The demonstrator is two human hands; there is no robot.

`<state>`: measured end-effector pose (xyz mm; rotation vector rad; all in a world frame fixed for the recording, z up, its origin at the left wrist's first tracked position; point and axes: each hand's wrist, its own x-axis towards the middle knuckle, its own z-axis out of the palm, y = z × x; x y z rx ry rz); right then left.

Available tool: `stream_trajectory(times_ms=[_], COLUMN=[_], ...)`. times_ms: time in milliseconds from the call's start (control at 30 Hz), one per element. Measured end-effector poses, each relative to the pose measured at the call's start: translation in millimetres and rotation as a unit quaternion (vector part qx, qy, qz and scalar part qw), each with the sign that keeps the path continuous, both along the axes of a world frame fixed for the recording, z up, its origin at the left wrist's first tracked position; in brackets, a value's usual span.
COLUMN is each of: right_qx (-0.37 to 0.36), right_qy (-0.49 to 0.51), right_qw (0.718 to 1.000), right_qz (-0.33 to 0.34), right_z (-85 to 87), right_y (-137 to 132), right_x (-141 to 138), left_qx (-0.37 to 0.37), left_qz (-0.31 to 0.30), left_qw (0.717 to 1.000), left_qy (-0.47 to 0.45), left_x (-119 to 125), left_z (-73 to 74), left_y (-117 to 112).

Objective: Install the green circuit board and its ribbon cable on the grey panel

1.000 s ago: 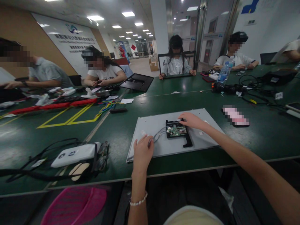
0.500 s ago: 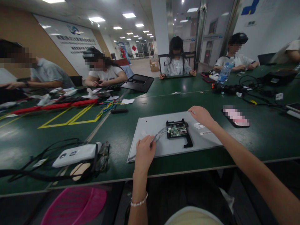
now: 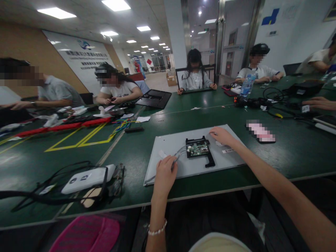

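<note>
A flat pale-grey panel (image 3: 168,142), like the back of a display screen, lies on the table before me. On it sits a black plastic frame (image 3: 210,161) holding a green circuit board (image 3: 195,149), and grey cables (image 3: 181,152) run from its left side. My left hand (image 3: 166,175) is closed around the cables near the panel's left front part. Beyond the board to the right, my right hand (image 3: 223,135) rests over the panel with its fingertips pressed together; what they hold, if anything, is too small to make out. White labels (image 3: 228,151) show beside its wrist.
The green table (image 3: 126,147) carries a phone (image 3: 260,131) on the right, and a white device (image 3: 86,179) with black cables on the left. A pink basket (image 3: 86,232) sits below the table's edge. Several people work around; one holds a black frame (image 3: 195,91).
My right hand has shifted from the panel's far edge inward, closer to the board. My left hand stays on the cables. A co-worker's hand has appeared at the right edge.
</note>
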<state>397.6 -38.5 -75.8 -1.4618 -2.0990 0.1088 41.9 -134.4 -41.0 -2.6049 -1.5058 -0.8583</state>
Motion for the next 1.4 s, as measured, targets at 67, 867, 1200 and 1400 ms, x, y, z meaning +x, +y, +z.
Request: stream_trajectory(times_ms=[67, 867, 1200, 1400], right_qx=[0.0, -0.015, -0.014, -0.016], right_qy=[0.011, 0.072, 0.065, 0.076], right_qw=[1.0, 0.997, 0.998, 0.997], right_qz=[0.008, 0.01, 0.007, 0.01], right_z=[0.0, -1.1, -7.0, -4.0], right_y=[1, -3, 3, 3], right_x=[4, 4, 6, 7], left_qx=[0.006, -0.002, -0.033, -0.035], left_qz=[-0.01, -0.098, -0.098, -0.096], left_qw=[1.0, 0.995, 0.994, 0.994], left_qy=[-0.005, 0.019, 0.034, 0.027], left_x=[0, 4, 6, 6], left_z=[-1.3, 0.3, 3.1, 2.2], left_y=[0, -11, -13, -10])
